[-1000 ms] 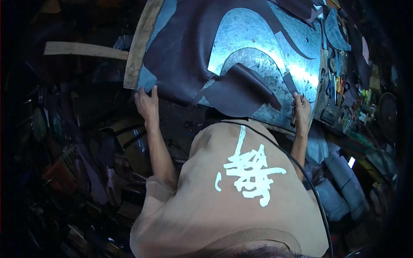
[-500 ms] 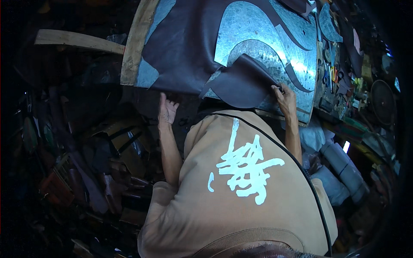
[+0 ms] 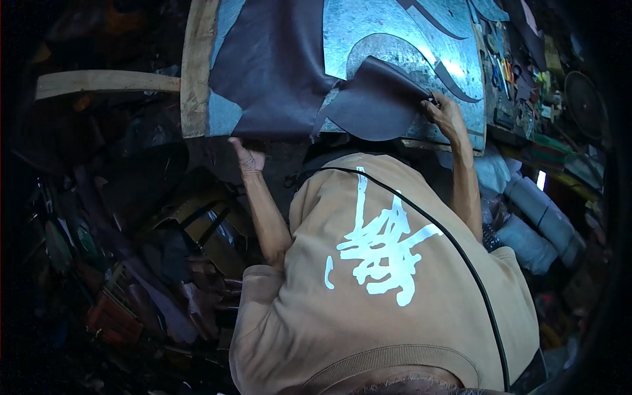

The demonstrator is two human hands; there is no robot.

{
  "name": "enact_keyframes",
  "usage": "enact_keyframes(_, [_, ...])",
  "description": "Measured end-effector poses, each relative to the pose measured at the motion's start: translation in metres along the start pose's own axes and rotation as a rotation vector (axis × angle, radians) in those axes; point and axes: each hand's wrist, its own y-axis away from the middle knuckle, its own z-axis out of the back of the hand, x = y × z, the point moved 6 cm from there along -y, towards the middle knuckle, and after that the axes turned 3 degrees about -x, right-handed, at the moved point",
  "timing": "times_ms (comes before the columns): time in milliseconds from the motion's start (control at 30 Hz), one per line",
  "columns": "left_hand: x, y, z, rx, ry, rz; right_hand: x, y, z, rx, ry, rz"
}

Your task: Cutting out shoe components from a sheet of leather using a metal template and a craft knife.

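On the metal-topped table lies a large dark brown leather sheet [image 3: 276, 72] with curved cut edges. A smaller rounded leather piece [image 3: 378, 105] of the same colour lies to its right, and its lower curve hangs over the near table edge. My right hand [image 3: 449, 120] has its fingers pinched at the right corner of that piece; a small dark bit shows at the fingertips, too small to make out. My left hand [image 3: 250, 159] is just below the near edge of the large sheet, thumb stretched out to the left and apart from the fingers, which are partly in shadow.
The table has a wooden rim [image 3: 195, 72] on its left and a bare metal top [image 3: 359, 23]. Thin leather strips [image 3: 455, 82] lie on the right. Scissors and hand tools [image 3: 507, 72] stand beyond. Grey rolls [image 3: 543, 214] lie at the right, a black cable [image 3: 454, 243] crosses my shirt.
The view has shifted, so the table sits higher in the picture. My left hand has come closer to the sheet's near edge. The right hand stays at the corner of the small piece.
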Motion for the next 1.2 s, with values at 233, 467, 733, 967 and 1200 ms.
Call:
enact_keyframes(233, [0.080,0.012,0.002,-0.314,0.301,0.288,0.005,-0.001,0.004,0.024,-0.035,-0.043])
enact_keyframes(467, [0.021,0.073,0.035,0.030,0.804,0.038,0.009,0.004,0.003,0.120,-0.236,-0.020])
enact_keyframes(733, [-0.099,0.107,0.021,-0.235,0.288,-0.225,0.047,0.009,0.016,0.255,-0.150,-0.005])
enact_keyframes(967, [-0.115,0.115,0.031,-0.415,-0.284,-0.036,0.077,0.021,0.035,0.315,-0.138,-0.027])
enact_keyframes(1200, [-0.155,0.132,0.028,-0.615,-1.321,0.495,0.084,0.034,0.053,0.228,-0.005,0.011])
